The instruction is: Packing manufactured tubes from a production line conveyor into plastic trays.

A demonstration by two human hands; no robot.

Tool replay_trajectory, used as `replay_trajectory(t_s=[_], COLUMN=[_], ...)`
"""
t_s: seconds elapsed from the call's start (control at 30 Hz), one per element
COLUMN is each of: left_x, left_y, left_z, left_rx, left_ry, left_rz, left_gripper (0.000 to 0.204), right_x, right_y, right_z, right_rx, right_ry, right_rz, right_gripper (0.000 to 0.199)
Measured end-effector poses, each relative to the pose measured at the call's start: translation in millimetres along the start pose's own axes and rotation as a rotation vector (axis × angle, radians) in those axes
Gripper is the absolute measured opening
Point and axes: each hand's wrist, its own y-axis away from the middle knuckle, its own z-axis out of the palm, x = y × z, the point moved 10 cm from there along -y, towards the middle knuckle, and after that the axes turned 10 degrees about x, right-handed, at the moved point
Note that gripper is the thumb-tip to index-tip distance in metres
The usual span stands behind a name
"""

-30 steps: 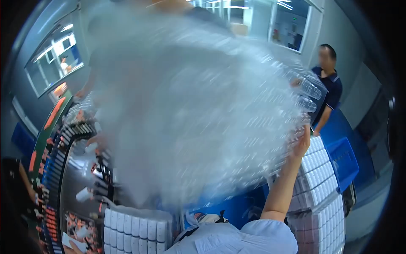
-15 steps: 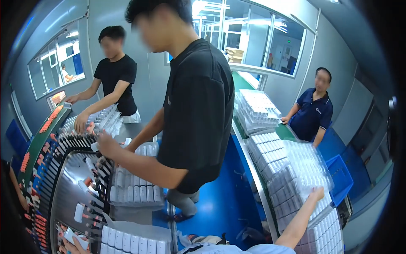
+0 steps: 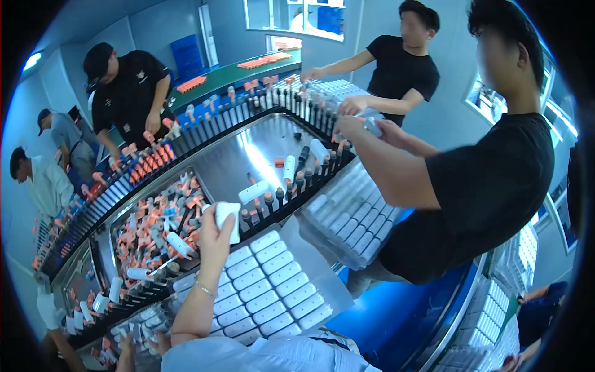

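My left hand (image 3: 214,233), with a bracelet at the wrist, is raised over the near rail of the conveyor line. It is closed around a white plastic casing (image 3: 229,222). Right below it lies a clear tray of similar white oblong casings (image 3: 268,282) in rows, partly covered by my forearm. Black upright holders (image 3: 279,197) stand along the rail beyond my hand. My right hand is out of the picture.
A bin of orange and grey parts (image 3: 155,217) lies left of my hand, and loose casings (image 3: 253,192) lie on the metal top. A co-worker in black (image 3: 471,180) stands close on the right. Other hands (image 3: 127,353) work at lower left. More trays (image 3: 489,310) stack at lower right.
My view has swung left, bringing the conveyor line and more co-workers in. My left hand, with the casing, now shows near the middle. My right hand, earlier at the tray stack, has left view.
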Motion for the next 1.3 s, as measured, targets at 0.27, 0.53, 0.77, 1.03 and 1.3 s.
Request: replay_trajectory(t_s=[0.27, 0.53, 0.77, 1.03, 1.3], left_x=[7, -34, -63, -42, -44], left_y=[4, 51, 74, 102, 98], left_z=[56, 52, -24, -33, -22], left_rx=[-0.195, -0.343, -0.158, -0.165, -0.168], left_ry=[0.227, -0.138, -0.024, -0.329, -0.343], left_rz=[-0.120, -0.042, -0.162, 0.146, 0.130], left_gripper=[0.034, 0.044, 0.034, 0.046, 0.042], right_x=[-253, -422, -472, -508, -506], right_y=[224, 340, 443, 525, 525], right_z=[152, 171, 185, 163, 162], right_rx=[-0.927, -1.635, -1.654, -1.867, -1.713], right_ry=[-0.844, -1.315, -1.453, -1.322, -1.391], right_rz=[0.075, -0.205, -0.343, -0.839, -0.731], right_gripper=[0.005, 0.016, 0.016, 0.026, 0.023])
